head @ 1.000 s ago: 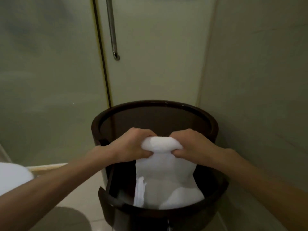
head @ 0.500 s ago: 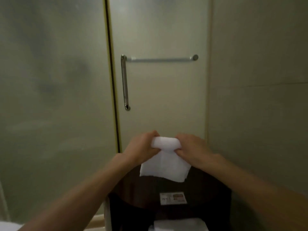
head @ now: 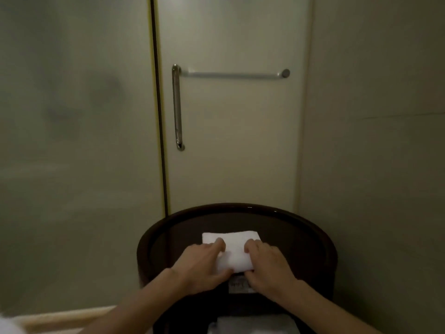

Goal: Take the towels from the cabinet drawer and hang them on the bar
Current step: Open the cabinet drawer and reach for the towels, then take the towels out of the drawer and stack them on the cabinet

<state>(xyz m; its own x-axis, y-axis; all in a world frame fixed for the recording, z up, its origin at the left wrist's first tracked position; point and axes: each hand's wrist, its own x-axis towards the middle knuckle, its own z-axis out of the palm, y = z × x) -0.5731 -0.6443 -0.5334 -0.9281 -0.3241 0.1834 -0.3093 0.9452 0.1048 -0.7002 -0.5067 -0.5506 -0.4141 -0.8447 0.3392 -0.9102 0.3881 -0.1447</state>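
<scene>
Soft, light and floppy, the folded towel [head: 231, 238] lies on the cabinet [head: 310, 239] top, left hand [head: 201, 265] and right hand [head: 267, 267] fingers clamped over its near edge; corners look the best hold.

Shot from a single wide-angle camera worn on the head, facing forward and tilted somewhat down. Aimed nearly square at a pale door [head: 240, 153] filling the upper centre of the frame, with its horizontal bar [head: 231, 74] across the upper middle. Set close above a round dark cabinet [head: 301, 237] at lower centre, looking down onto its top. Near enough to take in both forearms rising from the bottom edge, with left grip [head: 204, 266] and right grip [head: 267, 266] low in the middle on a white towel [head: 232, 242]. Flanked by plain walls at far left and far right, slightly bent by the wide lens.
</scene>
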